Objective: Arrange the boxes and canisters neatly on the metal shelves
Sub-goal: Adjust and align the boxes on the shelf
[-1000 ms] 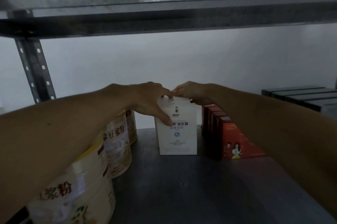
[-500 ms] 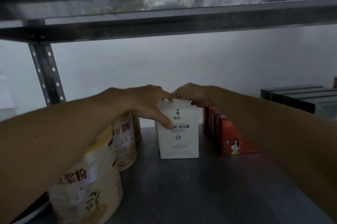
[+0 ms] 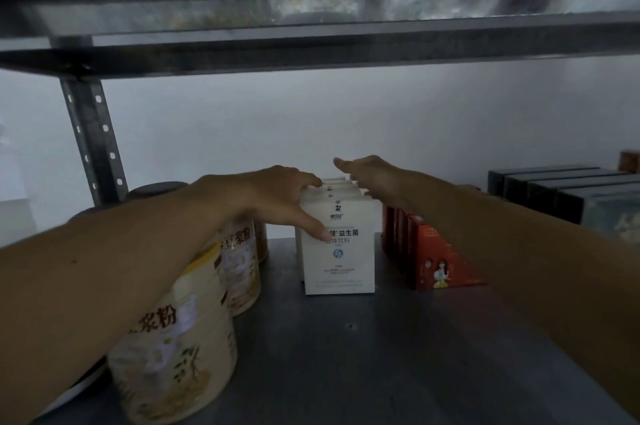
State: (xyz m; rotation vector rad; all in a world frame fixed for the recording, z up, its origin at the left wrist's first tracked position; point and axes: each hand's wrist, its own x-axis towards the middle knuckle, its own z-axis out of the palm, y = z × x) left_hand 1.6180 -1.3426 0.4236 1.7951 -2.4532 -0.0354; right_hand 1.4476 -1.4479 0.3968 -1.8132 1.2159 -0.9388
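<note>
My left hand (image 3: pixel 273 196) clasps the white boxes (image 3: pixel 337 258) standing under my fingers on the shelf (image 3: pixel 346 355), fingers curled over the top, thumb on the front face, seemingly to square the row, while my right hand (image 3: pixel 372 175) hovers straight-fingered, empty, just above.

I saw the grey metal shelf (image 3: pixel 346 355) carrying four groups. A row of white boxes (image 3: pixel 337 262) stood upright under my left grip (image 3: pixel 273 196), running back toward the wall. Just right of and below my right grip (image 3: pixel 370 175) stood a row of red boxes (image 3: pixel 440 258), and well beyond it dark boxes (image 3: pixel 554 189). Left of the left grip, cream canisters (image 3: pixel 173 355) stood in a line.
</note>
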